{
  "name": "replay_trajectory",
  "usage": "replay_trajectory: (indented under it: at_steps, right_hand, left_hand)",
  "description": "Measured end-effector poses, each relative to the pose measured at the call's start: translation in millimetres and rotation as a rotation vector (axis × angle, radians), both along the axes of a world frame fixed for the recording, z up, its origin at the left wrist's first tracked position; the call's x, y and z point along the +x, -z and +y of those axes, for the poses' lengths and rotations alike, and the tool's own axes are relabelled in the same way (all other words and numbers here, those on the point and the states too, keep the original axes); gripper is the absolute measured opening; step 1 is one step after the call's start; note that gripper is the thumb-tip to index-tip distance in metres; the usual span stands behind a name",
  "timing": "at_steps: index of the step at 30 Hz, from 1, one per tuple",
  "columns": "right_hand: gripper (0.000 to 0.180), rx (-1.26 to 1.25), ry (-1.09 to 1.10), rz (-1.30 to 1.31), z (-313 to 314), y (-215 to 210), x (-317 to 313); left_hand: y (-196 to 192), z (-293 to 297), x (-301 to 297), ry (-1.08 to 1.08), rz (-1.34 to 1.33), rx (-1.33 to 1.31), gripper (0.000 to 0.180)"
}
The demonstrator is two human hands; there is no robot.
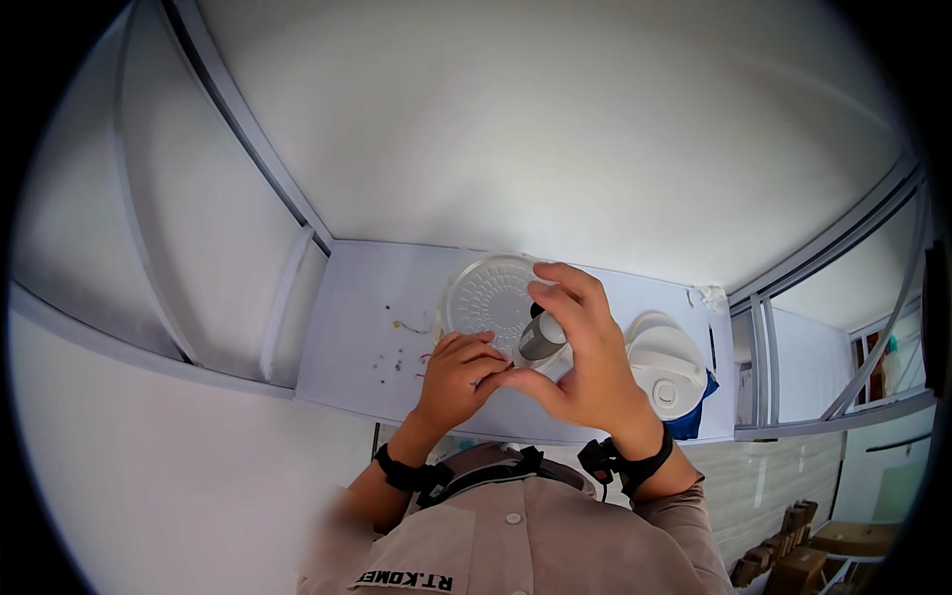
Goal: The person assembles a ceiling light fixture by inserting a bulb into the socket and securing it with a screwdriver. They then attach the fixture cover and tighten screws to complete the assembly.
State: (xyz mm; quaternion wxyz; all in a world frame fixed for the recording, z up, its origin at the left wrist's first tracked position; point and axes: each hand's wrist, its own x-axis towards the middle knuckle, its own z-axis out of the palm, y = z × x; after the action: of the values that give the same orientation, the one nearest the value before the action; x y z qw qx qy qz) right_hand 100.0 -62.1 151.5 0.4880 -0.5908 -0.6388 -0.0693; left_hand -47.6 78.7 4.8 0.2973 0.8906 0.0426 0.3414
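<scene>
My left hand is closed, its fingertips pinched together at the near rim of a white round ribbed cover. What lies in the pinch is too small to make out; short bits of red wire show beside that hand. The thumb of my right hand reaches over to the left fingertips. Its other fingers are raised and spread, curving past a grey metal cylinder with a dark end. The cylinder sits tilted between thumb and fingers; whether they touch it I cannot tell.
Small dark screws and a small yellow piece lie on the white table at the left. To the right stands a white rounded appliance part over something blue. White-framed panels border the table; cardboard boxes are at lower right.
</scene>
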Motion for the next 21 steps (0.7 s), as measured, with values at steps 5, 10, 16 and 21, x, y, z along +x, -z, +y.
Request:
replay_trajectory:
  at_steps: [5, 10, 16, 21]
  right_hand:
    - [0.057, -0.104, -0.29, 0.188, -8, -12, 6]
    - [0.049, -0.009, -0.221, 0.114, -8, 2, 11]
    - [0.052, 0.107, -0.023, 0.112, 3, 1, -5]
    - [0.055, -0.008, -0.111, 0.265, -3, 0, -12]
  left_hand:
    - [-5, 1, -3, 0.006, 0.021, -0.005, 0.013]
    - [-1, 0, -2, 0.012, 0.059, 0.012, 0.014]
    - [-2, 4, -1, 0.032, 0.02, 0.003, 0.014]
    - [-1, 5, -3, 0.035, 0.026, -0.021, 0.015]
